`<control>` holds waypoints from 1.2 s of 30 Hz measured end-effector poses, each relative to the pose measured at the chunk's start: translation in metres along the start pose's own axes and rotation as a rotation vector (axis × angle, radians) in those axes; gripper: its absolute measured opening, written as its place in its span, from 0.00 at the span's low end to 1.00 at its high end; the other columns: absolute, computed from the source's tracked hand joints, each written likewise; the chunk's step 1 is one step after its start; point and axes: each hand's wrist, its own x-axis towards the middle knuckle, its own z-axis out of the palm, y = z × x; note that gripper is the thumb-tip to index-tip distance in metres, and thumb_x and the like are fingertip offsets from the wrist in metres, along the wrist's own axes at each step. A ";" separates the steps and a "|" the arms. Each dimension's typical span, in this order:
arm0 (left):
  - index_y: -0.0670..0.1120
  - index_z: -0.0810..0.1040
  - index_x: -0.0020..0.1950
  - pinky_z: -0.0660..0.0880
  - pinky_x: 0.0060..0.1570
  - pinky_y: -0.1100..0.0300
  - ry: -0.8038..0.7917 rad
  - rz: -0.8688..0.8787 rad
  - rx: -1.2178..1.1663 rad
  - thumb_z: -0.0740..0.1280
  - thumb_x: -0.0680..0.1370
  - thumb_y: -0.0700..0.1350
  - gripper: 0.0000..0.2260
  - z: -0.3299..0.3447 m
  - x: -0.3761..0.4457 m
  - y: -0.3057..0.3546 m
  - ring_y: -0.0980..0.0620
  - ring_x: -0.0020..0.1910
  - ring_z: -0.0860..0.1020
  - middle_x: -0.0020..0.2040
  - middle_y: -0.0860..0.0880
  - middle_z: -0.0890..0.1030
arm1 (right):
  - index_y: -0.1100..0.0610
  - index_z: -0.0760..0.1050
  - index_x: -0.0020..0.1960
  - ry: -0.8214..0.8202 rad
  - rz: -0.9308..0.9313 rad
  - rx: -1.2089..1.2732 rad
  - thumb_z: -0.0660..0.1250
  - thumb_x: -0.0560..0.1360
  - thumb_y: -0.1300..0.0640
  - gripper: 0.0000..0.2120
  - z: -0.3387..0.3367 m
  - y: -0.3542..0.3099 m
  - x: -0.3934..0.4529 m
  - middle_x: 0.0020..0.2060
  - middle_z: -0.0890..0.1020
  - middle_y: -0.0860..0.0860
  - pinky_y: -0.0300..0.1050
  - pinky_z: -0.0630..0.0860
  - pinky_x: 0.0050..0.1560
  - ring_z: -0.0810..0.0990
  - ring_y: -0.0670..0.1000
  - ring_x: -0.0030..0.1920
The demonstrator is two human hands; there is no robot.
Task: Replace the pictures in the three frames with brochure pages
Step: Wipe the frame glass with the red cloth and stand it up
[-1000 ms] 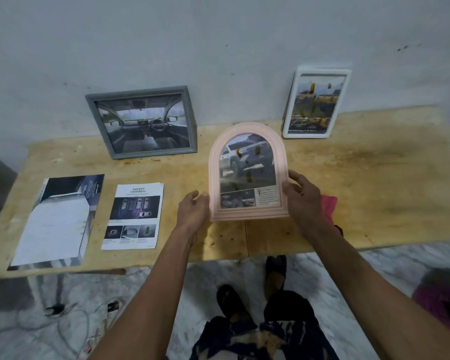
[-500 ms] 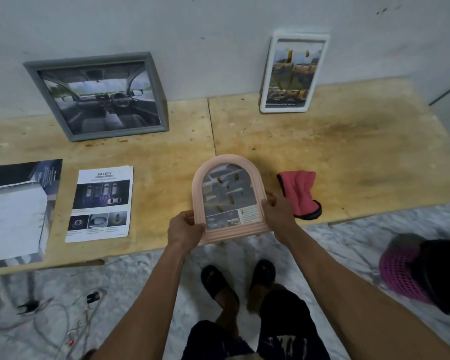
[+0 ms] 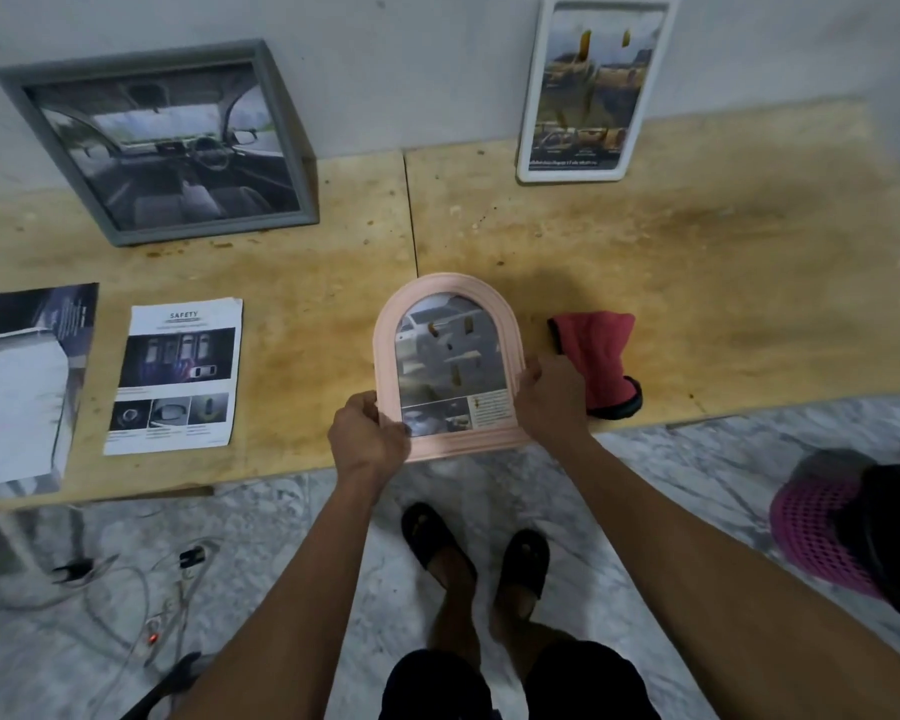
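Observation:
I hold a pink arched frame (image 3: 450, 304) with a car picture in it at the table's front edge, face up. My left hand (image 3: 367, 436) grips its lower left corner and my right hand (image 3: 552, 392) grips its right side. A grey frame (image 3: 157, 137) with a car-interior picture leans on the wall at the back left. A white frame (image 3: 596, 88) with a car picture leans on the wall at the back right. A "SAFETY" brochure page (image 3: 178, 374) lies flat at the left, and a darker brochure (image 3: 19, 381) lies at the far left edge.
A red cloth (image 3: 596, 350) lies just right of the pink frame on the wooden table (image 3: 723, 283). Cables (image 3: 141, 600) trail on the marble floor at the lower left. A pink mesh object (image 3: 822, 537) sits on the floor at the right. My feet stand below the table edge.
The pink frame has come down from upright and toward me to the table's front edge, still in both hands. My view has tilted downward.

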 end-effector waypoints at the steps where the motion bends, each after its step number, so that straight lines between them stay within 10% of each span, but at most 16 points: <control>1: 0.42 0.77 0.63 0.74 0.43 0.58 0.004 0.001 -0.003 0.75 0.72 0.38 0.19 0.000 0.001 0.001 0.48 0.46 0.78 0.47 0.47 0.81 | 0.63 0.74 0.49 0.073 -0.029 -0.053 0.59 0.76 0.63 0.06 -0.006 -0.001 0.001 0.47 0.76 0.59 0.49 0.66 0.43 0.75 0.61 0.50; 4: 0.42 0.78 0.59 0.74 0.44 0.59 0.039 0.040 0.015 0.73 0.74 0.42 0.15 0.003 0.003 0.000 0.47 0.45 0.79 0.46 0.47 0.82 | 0.54 0.72 0.64 0.225 -0.047 -0.290 0.60 0.76 0.57 0.17 -0.025 0.003 0.009 0.64 0.72 0.55 0.58 0.68 0.59 0.68 0.62 0.64; 10: 0.38 0.78 0.61 0.74 0.46 0.54 0.171 0.168 0.091 0.67 0.80 0.46 0.15 0.011 0.020 -0.005 0.40 0.49 0.80 0.47 0.42 0.83 | 0.45 0.60 0.74 0.135 0.054 -0.490 0.56 0.80 0.44 0.23 -0.021 0.037 0.028 0.74 0.60 0.54 0.62 0.67 0.59 0.61 0.62 0.69; 17: 0.42 0.75 0.63 0.72 0.52 0.45 0.273 0.312 0.275 0.61 0.82 0.48 0.14 0.026 0.036 -0.006 0.37 0.56 0.74 0.56 0.39 0.77 | 0.52 0.70 0.70 0.187 -0.082 -0.477 0.59 0.81 0.52 0.19 -0.017 0.050 0.040 0.65 0.70 0.59 0.59 0.77 0.47 0.67 0.65 0.65; 27: 0.51 0.68 0.73 0.64 0.63 0.44 0.307 0.499 0.397 0.52 0.84 0.52 0.18 0.032 0.046 -0.008 0.44 0.65 0.68 0.67 0.47 0.71 | 0.60 0.77 0.60 0.224 -0.180 0.100 0.59 0.82 0.54 0.14 -0.002 -0.019 0.040 0.55 0.74 0.57 0.44 0.67 0.41 0.74 0.54 0.44; 36: 0.55 0.61 0.78 0.59 0.69 0.40 0.244 0.526 0.554 0.47 0.84 0.56 0.22 0.026 0.063 -0.025 0.43 0.73 0.62 0.77 0.48 0.65 | 0.59 0.71 0.59 0.110 -0.347 -0.070 0.52 0.82 0.55 0.13 0.033 -0.039 0.036 0.57 0.71 0.57 0.54 0.78 0.47 0.75 0.57 0.51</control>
